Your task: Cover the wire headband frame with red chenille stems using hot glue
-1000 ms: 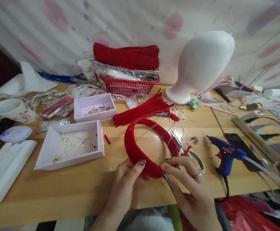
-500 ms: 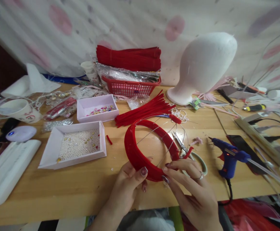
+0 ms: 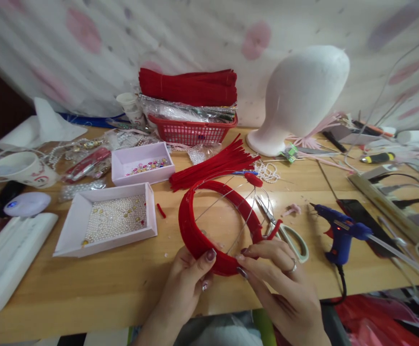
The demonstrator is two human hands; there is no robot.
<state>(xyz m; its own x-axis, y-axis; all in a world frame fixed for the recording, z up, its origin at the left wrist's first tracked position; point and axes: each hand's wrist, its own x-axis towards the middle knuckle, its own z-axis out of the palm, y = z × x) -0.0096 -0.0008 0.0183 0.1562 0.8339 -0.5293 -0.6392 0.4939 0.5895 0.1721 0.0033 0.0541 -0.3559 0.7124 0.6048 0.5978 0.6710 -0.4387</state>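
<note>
Between my hands is a red fuzzy headpiece frame (image 3: pixel 191 229), a wide ring with thin wires arching across it and a red knob (image 3: pixel 253 179) at the top. My left hand (image 3: pixel 186 283) grips its near left rim, thumb on the outside and fingers partly hidden behind. On the near right rim, my right hand (image 3: pixel 279 276) pinches the red covering with thumb and fingertips; a ring is on one finger. A short red strip (image 3: pixel 275 229) sticks up beside the right fingers. Just behind lie scissors (image 3: pixel 293 244) with pale handles.
Two pale boxes, a pearl box (image 3: pixel 103 242) and a gem box (image 3: pixel 142 179), stand at left. Red pipe cleaners (image 3: pixel 209 166) lie before a red basket (image 3: pixel 191 132). A white foam head (image 3: pixel 305 91) stands behind. At right lies a blue glue gun (image 3: pixel 341 230) with its cord.
The headpiece frame has shifted slightly left and tilted a little, its top knob turning more toward me. Both hands keep their hold; the whole view has shifted slightly.
</note>
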